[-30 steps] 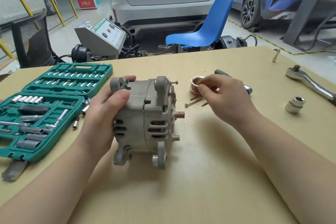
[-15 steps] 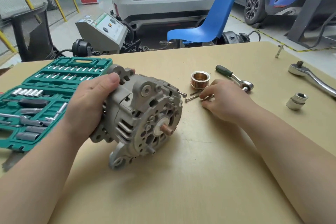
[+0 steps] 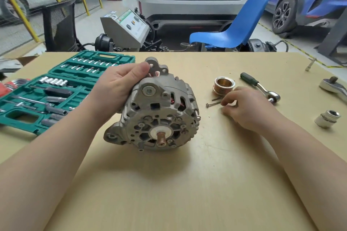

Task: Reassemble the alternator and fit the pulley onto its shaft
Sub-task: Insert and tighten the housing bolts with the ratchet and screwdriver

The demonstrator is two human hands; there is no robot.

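Alternator (image 3: 159, 110) at table (image 3: 169, 184) centre, shaft end toward the viewer, left hand (image 3: 116, 88) gripping its left side. Socket set case (image 3: 56, 88) to the left. Pulley (image 3: 223, 85), bolts (image 3: 213, 103), right hand (image 3: 247, 107), ratchet (image 3: 261, 88), socket (image 3: 327, 118) to the right.

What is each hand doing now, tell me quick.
Left hand: grips the alternator.
Right hand: fingers curled at the bolts; a hold cannot be told.

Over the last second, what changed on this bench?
The left hand tipped the alternator so its bare shaft now faces the camera, its grip unchanged. The right hand dropped from beside the pulley to the loose bolts. Pulley, ratchet and socket set stayed put.
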